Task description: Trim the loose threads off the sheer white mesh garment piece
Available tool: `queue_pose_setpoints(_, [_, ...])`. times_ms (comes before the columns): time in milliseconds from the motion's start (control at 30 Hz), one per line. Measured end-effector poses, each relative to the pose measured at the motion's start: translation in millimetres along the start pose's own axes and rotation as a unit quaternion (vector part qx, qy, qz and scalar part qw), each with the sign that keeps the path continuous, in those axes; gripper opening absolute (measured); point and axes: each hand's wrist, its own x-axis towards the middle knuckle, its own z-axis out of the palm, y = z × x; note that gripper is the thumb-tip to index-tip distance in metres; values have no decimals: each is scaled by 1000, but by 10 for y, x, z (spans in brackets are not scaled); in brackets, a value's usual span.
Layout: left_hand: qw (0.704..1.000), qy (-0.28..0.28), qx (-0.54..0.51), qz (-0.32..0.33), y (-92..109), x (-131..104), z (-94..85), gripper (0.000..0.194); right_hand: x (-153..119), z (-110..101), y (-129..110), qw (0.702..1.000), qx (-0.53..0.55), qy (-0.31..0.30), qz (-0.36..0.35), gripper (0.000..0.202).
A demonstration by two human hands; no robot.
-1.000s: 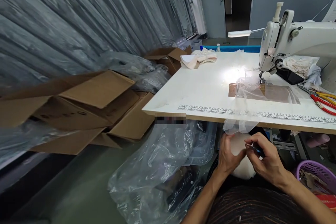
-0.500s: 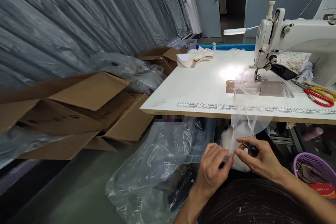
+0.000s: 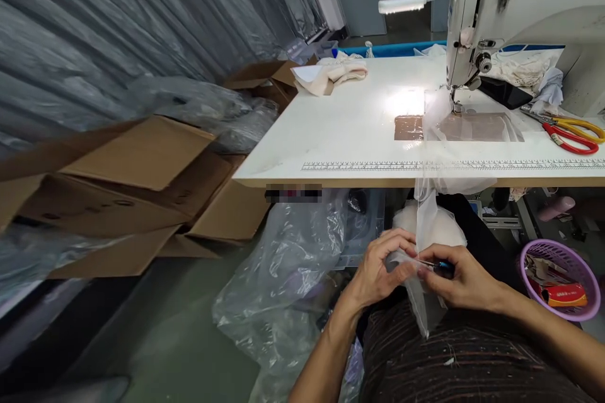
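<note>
Sheer white fabric point(image 3: 426, 217) runs from under the sewing machine's needle, over the table's front edge and down to my lap. My left hand point(image 3: 385, 267) pinches it there, its fingers closed around a fold. My right hand point(image 3: 460, 277) is closed on small thread snips point(image 3: 442, 267) with a blue and black body, partly hidden by the fingers. Their thin metal tip points left and reaches the fabric beside my left fingertips. A loose end of the fabric hangs below both hands, over the dark striped clothing.
The white sewing machine point(image 3: 515, 19) stands at the right of the table point(image 3: 340, 126). Red and yellow scissors point(image 3: 570, 132) lie beside it. A purple basket point(image 3: 586, 302) stands at lower right. Open cardboard boxes point(image 3: 137, 154) and clear plastic bags point(image 3: 293, 264) fill the left side.
The view has tipped downward. My hands have come closer together, the snips' tip now meets the fabric, and a loose fabric end shows below my hands.
</note>
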Motion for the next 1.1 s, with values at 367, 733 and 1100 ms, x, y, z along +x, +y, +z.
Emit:
queue_pose_setpoints(367, [875, 62, -306, -369, -58, -212, 247, 49, 50, -136, 181, 998, -24, -18, 61, 51])
queue_pose_setpoints(733, [913, 48, -234, -332, -35, -246, 167, 39, 196, -19, 165, 986, -160, -49, 16, 48])
queue_pose_setpoints(1100, [924, 34, -212, -317, 24, -205, 152, 31, 119, -17, 146, 977, -208, -33, 25, 36])
